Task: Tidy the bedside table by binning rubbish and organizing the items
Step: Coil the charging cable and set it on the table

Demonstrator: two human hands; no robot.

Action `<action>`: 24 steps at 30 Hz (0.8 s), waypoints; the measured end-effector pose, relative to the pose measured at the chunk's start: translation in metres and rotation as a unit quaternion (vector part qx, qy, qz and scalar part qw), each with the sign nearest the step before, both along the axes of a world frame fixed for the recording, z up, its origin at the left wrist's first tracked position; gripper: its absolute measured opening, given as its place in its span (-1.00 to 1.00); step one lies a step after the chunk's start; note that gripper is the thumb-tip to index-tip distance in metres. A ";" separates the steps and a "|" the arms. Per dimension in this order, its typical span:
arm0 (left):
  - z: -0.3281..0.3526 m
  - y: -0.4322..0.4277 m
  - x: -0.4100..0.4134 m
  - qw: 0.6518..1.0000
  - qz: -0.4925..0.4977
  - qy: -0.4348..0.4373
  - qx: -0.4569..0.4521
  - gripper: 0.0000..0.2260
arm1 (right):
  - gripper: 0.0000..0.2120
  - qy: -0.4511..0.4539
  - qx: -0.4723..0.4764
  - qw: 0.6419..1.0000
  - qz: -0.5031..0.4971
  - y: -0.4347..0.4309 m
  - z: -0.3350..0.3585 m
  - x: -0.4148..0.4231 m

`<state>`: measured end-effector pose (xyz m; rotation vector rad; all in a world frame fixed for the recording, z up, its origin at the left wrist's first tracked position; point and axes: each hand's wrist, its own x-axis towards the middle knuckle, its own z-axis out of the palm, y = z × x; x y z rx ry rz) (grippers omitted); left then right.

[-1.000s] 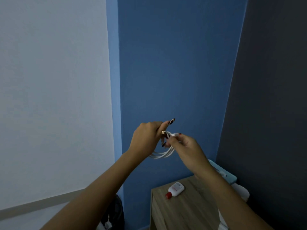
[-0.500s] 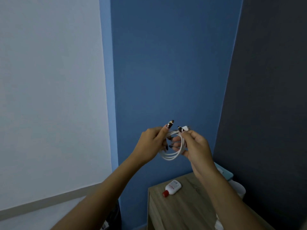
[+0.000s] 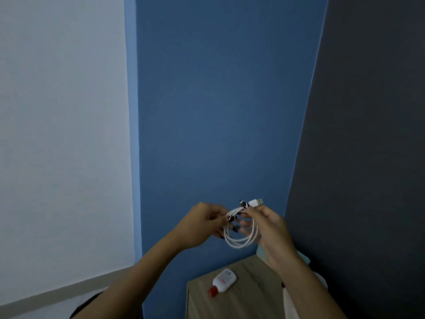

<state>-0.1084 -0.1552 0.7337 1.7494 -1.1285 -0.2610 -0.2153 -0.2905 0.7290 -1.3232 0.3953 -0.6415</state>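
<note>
On my far left is a white wall (image 3: 62,134) with a grey strip (image 3: 69,288) along the bottom. A dark thing (image 3: 92,305) sits low down by my left arm. I cannot tell what it is. Next comes a blue wall (image 3: 218,100), right in front of me.

My left hand (image 3: 202,223) is up in front of the blue wall. Its fingers are curled and pinch one side of a white cable (image 3: 239,242). The cable is wound into a few round loops. It hangs in the air between my two hands, above the table and not touching it. My right hand (image 3: 271,229) holds the other side of the loops, with its fingers curled round them. A white plug (image 3: 256,202) with a metal tip sticks out above my right fingers.

Below my hands is a wooden bedside table (image 3: 253,295). A small white bottle (image 3: 222,282) with a red cap lies flat on it, near its left edge. The bottle has a faint label, but the words are too blurry to read. A pale teal thing (image 3: 304,259) peeks out behind my right wrist. On my far right is a dark grey wall (image 3: 368,157).
</note>
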 end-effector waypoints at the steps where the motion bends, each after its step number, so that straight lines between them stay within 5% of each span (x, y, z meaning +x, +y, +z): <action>1: 0.000 -0.001 -0.001 1.000 0.001 -0.006 -0.001 -0.84 | -0.91 0.002 -0.006 1.000 0.004 -0.002 0.001 -0.004; 17: -0.040 -0.027 -0.074 0.999 -0.039 0.033 -0.008 -0.81 | -0.92 -0.001 -0.001 0.999 -0.040 -0.028 -0.034 -0.076; 24: -0.075 -0.095 -0.043 0.981 0.028 0.168 -0.090 -0.49 | -0.91 -0.011 0.054 0.993 -0.100 -0.080 -0.057 -0.056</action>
